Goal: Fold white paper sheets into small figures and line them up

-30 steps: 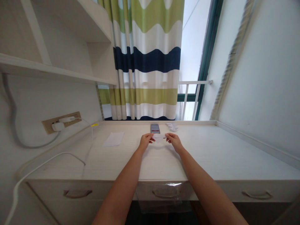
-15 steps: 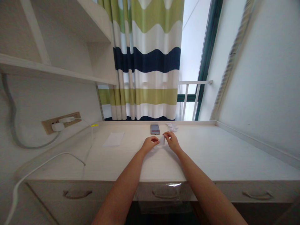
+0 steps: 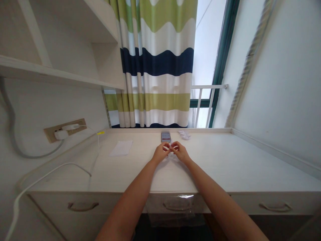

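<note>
My left hand (image 3: pixel 161 153) and my right hand (image 3: pixel 180 151) meet above the middle of the pale wooden desk (image 3: pixel 225 167), fingertips pinched together. Between them they hold a small white folded paper (image 3: pixel 171 149), almost wholly hidden by the fingers. A phone (image 3: pixel 166 136) lies flat just beyond my hands, near the back edge. Both forearms reach in from the bottom of the view.
A white sheet (image 3: pixel 121 148) lies on the desk to the left. Crumpled white paper (image 3: pixel 184 134) sits by the back edge, right of the phone. A wall socket (image 3: pixel 65 130) with a plug and white cable is at left. Shelves hang above left; a striped curtain covers the window.
My hands have come together: a second ago they held the white paper stretched out between them, and now it is folded small between touching fingertips.
</note>
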The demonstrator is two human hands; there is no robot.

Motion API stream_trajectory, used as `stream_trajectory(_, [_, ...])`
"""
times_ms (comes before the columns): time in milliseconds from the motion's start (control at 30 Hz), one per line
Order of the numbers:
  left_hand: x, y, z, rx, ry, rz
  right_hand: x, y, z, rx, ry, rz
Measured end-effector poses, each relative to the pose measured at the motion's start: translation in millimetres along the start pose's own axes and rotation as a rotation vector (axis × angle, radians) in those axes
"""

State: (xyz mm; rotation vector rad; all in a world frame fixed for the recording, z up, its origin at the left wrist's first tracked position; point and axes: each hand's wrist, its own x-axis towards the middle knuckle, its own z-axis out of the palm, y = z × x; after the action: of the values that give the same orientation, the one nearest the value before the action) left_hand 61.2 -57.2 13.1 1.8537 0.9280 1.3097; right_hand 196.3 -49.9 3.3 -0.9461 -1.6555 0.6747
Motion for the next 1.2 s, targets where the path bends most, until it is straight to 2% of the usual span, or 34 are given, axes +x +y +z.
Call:
stream_trajectory(133, [-0.4, -0.5, 1.4, -0.056, -0.018, -0.016, 1.1, 1.6, -1.7, 0.057, -0.007, 0.007])
stream_trajectory(533, [4.1, -8.3, -0.9, -0.041, 0.006, 0.039, 2.0, 2.0, -2.0, 0.226, -0.079, 0.051])
stream_trajectory(833, [0.2, 0.4, -1.2, -0.219, -0.069, -0.076, 0.2, -8.5, -3.2, 0.309, -0.090, 0.128])
stream_trajectory(1067, [1.8, -1.9, -1.2, -0.278, -0.087, -0.101, -4.1, -15.9, -5.6, 0.365, -0.142, 0.177])
stream_trajectory(1200, [2.0, -2.1, -1.5, -0.303, -0.078, -0.131, -4.2, -16.9, -5.6, 0.365, -0.125, 0.190])
